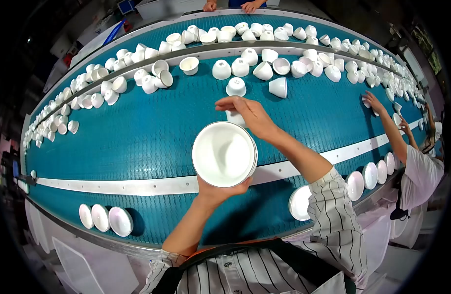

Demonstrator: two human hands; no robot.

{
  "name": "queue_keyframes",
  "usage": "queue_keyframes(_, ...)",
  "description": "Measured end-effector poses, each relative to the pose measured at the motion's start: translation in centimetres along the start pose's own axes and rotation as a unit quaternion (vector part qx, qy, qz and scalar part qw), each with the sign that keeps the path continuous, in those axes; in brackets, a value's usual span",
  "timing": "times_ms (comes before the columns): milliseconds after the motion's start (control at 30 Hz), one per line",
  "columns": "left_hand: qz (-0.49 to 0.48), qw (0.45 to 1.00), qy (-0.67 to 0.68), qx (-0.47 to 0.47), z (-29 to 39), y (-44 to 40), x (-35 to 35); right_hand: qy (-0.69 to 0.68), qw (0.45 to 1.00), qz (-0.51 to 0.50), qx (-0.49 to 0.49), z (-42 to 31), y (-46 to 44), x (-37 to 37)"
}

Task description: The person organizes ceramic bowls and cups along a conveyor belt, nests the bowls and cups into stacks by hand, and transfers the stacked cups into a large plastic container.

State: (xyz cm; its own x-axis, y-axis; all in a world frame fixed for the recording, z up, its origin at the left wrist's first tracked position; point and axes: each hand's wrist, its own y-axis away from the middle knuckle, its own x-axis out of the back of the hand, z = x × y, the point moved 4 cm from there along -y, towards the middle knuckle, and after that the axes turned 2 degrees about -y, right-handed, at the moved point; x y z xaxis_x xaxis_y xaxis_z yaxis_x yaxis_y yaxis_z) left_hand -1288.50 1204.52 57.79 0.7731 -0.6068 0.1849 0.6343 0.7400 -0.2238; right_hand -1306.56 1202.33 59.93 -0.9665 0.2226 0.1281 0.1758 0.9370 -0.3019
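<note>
A stack of white bowls (224, 154) faces the camera with its open side, held up above the teal belt. My left hand (215, 191) is wrapped round its lower side. Just above the stack, my right hand (247, 113) is curled over a small white cup (235, 118), its fingers bent over the cup's top and partly hiding it. An upside-down cup (236, 86) stands on the belt beyond my right hand, and another cup (278, 87) lies on its side to the right of that one.
Many white cups (221, 69) line the belt's far side along a metal rail (206, 49). Bowl stacks (120, 221) stand on the near strip, left and right (355, 185). A co-worker's arm (391, 130) reaches in at right; another person's hands (250, 7) rest at the far edge.
</note>
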Motion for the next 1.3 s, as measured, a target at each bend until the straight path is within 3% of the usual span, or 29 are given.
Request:
queue_keyframes(67,-0.005,1.000,0.004,0.000,0.2,0.0,-0.9,0.253,0.962,0.005,0.103,2.7,0.4,0.9)
queue_keyframes(133,0.009,0.999,0.004,-0.033,1.7,-0.5,-2.2,0.476,0.849,-0.015,0.228,7.4,0.8,0.5)
queue_keyframes(233,-0.011,0.998,-0.038,-0.050,2.2,-0.6,-4.1,0.504,0.851,-0.149,-0.001,16.3,-1.0,2.1)
queue_keyframes(300,-0.021,0.997,-0.038,-0.061,2.6,-0.9,-5.3,0.489,0.860,-0.145,0.017,16.7,-0.9,2.9)
queue_keyframes(433,-0.007,0.996,-0.034,-0.083,2.3,-0.9,-7.3,0.436,0.883,0.062,0.162,12.5,0.2,7.8)
queue_keyframes(500,0.002,0.997,-0.023,-0.077,2.4,-1.0,-8.4,0.540,0.822,0.100,0.150,10.5,1.1,12.0)
queue_keyframes(567,-0.008,0.998,-0.026,-0.057,2.2,-1.3,-9.6,0.634,0.761,0.048,0.131,13.7,1.9,15.4)
queue_keyframes(667,-0.015,1.000,0.016,-0.008,2.7,-1.9,-11.2,0.514,0.856,0.053,-0.032,15.8,-0.1,19.7)
queue_keyframes(767,0.016,0.996,0.087,0.023,2.8,-2.2,-12.5,0.307,0.937,0.136,-0.095,14.3,-0.8,22.6)
queue_keyframes(800,0.017,0.999,0.023,-0.040,3.1,-2.5,-12.9,0.224,0.959,0.167,-0.050,12.8,-1.3,23.1)
queue_keyframes(833,0.009,0.999,0.015,-0.040,3.1,-2.9,-13.6,0.144,0.973,0.179,-0.038,7.1,-1.0,22.5)
queue_keyframes(867,-0.003,1.000,0.007,-0.031,3.3,-3.1,-14.2,-0.033,0.989,0.143,-0.022,1.9,-0.6,21.4)
queue_keyframes(933,-0.018,0.998,-0.037,-0.048,3.7,-3.3,-15.6,-0.004,0.998,0.041,-0.038,-7.5,0.9,21.0)
queue_keyframes(1000,-0.003,0.999,0.010,-0.052,4.2,-3.7,-16.6,0.065,0.996,-0.050,0.047,-12.2,2.1,20.6)
queue_keyframes(1100,-0.014,0.998,0.037,-0.044,5.2,-4.3,-18.3,0.150,0.961,-0.233,-0.008,-14.9,3.8,19.1)
queue_keyframes(1200,-0.011,0.998,0.033,-0.055,5.2,-4.6,-19.9,0.077,0.949,-0.298,-0.072,-13.1,3.0,19.9)
queue_keyframes(1233,-0.009,0.997,0.044,-0.058,5.1,-4.6,-20.5,0.044,0.969,-0.234,-0.063,-11.9,1.5,21.5)
queue_keyframes(1300,-0.007,0.996,0.065,-0.061,4.8,-4.6,-21.8,0.157,0.986,-0.054,-0.022,-4.9,-3.8,26.2)
